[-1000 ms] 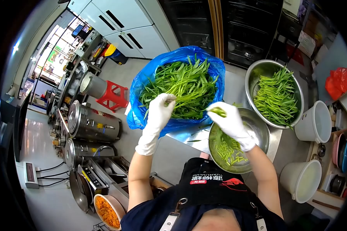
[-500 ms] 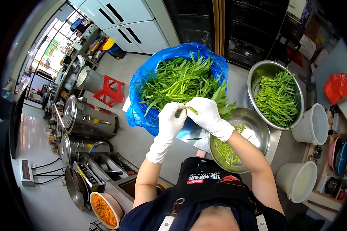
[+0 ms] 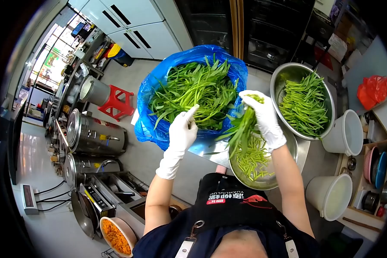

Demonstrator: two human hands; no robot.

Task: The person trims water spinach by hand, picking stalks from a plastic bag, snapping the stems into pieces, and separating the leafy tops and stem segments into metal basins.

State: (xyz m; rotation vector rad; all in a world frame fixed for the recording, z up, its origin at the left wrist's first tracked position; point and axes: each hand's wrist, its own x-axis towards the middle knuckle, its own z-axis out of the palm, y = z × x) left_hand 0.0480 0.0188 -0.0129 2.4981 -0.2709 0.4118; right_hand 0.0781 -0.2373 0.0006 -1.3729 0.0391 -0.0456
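White gloves cover both hands. My right hand (image 3: 262, 112) is closed round a bunch of leafy green stems (image 3: 244, 129), whose leaves hang over the left side of a steel bowl (image 3: 289, 161). Short cut stem pieces (image 3: 251, 160) lie in that bowl. My left hand (image 3: 184, 129) is at the near edge of a blue plastic bag (image 3: 147, 124), index finger stretched out, nothing seen in it. Loose leafy greens (image 3: 198, 92) fill the bag. To the right, a larger steel bowl (image 3: 276, 88) holds greens laid in line (image 3: 304, 105).
The bag and bowls stand on a metal table (image 3: 302, 150). White buckets (image 3: 347, 133) are at the right, beside shelves with pans. At the left are a red stool (image 3: 118, 102), steel pots (image 3: 99, 133) and a tub of orange shreds (image 3: 127, 228).
My hands, together at the bag's near edge half a second ago, have moved apart. My right hand went right and up with the stems, which now hang over the bowl.
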